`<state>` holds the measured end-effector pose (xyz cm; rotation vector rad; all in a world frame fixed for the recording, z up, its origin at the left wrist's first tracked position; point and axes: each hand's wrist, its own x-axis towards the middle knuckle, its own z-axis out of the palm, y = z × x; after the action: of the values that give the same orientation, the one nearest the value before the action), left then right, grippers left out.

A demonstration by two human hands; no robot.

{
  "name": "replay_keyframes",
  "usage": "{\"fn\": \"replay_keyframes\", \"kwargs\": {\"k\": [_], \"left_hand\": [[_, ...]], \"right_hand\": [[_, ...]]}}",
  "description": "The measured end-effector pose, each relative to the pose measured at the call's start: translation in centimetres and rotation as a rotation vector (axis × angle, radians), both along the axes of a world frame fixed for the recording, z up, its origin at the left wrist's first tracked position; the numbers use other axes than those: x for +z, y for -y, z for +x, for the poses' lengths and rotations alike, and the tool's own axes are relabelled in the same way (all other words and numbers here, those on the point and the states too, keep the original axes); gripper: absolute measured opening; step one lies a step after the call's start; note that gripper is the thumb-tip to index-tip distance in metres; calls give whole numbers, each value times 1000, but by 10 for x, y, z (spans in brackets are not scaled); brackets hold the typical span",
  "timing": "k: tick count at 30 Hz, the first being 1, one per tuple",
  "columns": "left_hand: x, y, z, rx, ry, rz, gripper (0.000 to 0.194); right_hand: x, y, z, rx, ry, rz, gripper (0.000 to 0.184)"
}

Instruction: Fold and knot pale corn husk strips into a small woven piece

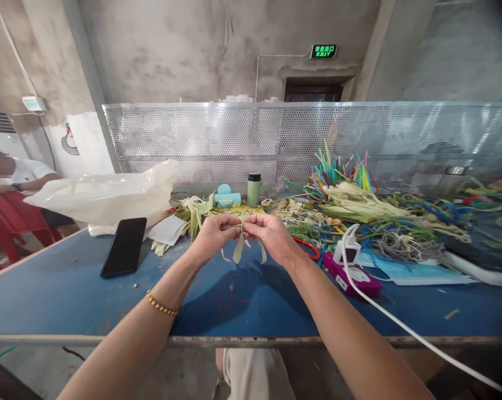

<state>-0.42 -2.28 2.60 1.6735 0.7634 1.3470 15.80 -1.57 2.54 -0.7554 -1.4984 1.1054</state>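
Observation:
My left hand (214, 235) and my right hand (269, 234) meet above the middle of the blue table, fingertips almost touching. Both pinch a pale green strip of dried husk (238, 250), whose loose ends dangle below the fingers. Exactly how the strip is folded or knotted between the fingertips is too small to make out. Behind the hands lie more pale husks (198, 211) and a green bottle with a black lid (253, 191). A gold bead bracelet circles my left wrist.
On the blue table (151, 305) are a black phone (124, 247), a large plastic bag (109, 194), a purple power strip (353, 278) with a white cable, a blue face mask (426, 272) and heaped cords (392, 244). A perforated metal screen (201, 139) stands behind. Another person sits at far left.

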Motion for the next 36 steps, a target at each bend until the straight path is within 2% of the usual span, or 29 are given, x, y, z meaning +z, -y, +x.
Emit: {"fn": "replay_keyframes", "kwargs": {"k": [7,14,19,23,30,36], "left_hand": [[-1,-1,1,35,57,19,17],[-2,0,3,46,106,-53,25],[-9,-3,4,116,135,-105,32],[-13,-5,6,119,215,-123,37],[-14,-2,8,100,331,-158,37],[-9,-1,5,104,276,-122,34]], "right_hand": [[3,4,5,16,103,-19,23],[4,5,2,8,196,24,17],[0,4,-1,-89,319,183,17],[-2,0,-1,-123,391,299,15],[-4,-1,-1,-130,422,366,15],[2,3,1,-159,466,421,17]]}}
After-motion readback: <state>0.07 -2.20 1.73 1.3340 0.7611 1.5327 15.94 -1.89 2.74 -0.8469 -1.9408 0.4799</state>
